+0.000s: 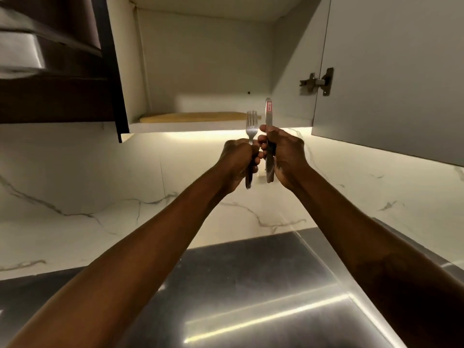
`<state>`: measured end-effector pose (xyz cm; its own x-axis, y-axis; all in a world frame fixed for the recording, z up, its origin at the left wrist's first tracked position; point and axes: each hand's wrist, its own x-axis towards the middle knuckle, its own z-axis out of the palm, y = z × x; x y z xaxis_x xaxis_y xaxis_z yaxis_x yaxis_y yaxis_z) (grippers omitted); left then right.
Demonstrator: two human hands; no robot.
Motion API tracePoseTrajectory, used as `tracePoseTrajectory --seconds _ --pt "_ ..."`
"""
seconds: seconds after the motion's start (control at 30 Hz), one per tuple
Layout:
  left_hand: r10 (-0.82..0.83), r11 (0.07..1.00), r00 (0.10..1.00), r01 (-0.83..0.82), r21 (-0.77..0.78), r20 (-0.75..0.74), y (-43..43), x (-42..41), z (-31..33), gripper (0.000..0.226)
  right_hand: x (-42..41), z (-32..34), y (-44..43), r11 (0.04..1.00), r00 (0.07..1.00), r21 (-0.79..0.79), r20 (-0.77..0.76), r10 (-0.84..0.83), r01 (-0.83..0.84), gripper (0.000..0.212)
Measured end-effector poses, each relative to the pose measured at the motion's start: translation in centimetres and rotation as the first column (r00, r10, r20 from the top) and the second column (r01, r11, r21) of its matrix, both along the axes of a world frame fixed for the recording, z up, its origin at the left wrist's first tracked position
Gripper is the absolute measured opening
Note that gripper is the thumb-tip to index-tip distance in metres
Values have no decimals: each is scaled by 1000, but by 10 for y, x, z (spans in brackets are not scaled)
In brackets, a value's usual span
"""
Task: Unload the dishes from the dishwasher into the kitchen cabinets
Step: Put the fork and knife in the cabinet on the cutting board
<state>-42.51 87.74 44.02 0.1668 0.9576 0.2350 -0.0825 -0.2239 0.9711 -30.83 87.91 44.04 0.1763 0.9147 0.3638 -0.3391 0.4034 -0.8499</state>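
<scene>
Our left hand (238, 160) is curled round the fork (251, 125) and our right hand (285, 156) round the knife (268, 114). Both stand upright, side by side. The shelf (188, 127) lies at 12 o'clock, and the knife tip reaches higher.

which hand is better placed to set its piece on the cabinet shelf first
Right, probably. The right hand is raised higher than the left hand, and its knife tip stands well above the shelf edge. The fork reaches only level with the wooden board lying there.
</scene>
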Motion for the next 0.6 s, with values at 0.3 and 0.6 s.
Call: tracePoseTrajectory --seconds 0.3,0.6 --pt "18 1000 1000 -18 10 23 57 14 74 28 19 64 80 990 994 95 -29 102 -99 18" --pt "132 991 966 -127 36 -224 111 -3 154 22 17 130 146 988 999 153 -39 3 3 20"
